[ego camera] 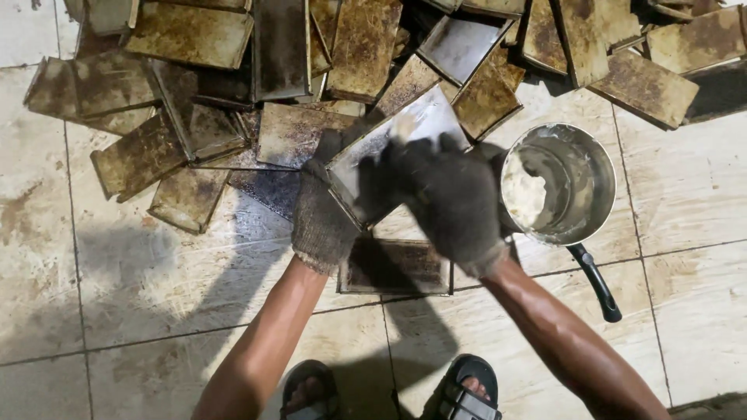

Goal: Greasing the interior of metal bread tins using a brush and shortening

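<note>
Both my hands wear dark knitted gloves. My left hand [320, 214] grips the lower left edge of a rectangular metal baking tin [420, 123], which is tilted up above the floor. My right hand [451, 194] lies inside the tin with its fingers pressed against the shiny inner surface, blurred by motion. Just right of my right hand stands a metal saucepan [585, 167] with a black handle, holding a lump of white grease [523, 194]. Another dark tin [397, 267] lies flat on the tiles under my hands.
A large heap of rusty, blackened baking tins [194, 117] covers the tiled floor [156, 295] across the top of the view. My two sandalled feet [389, 393] show at the bottom edge.
</note>
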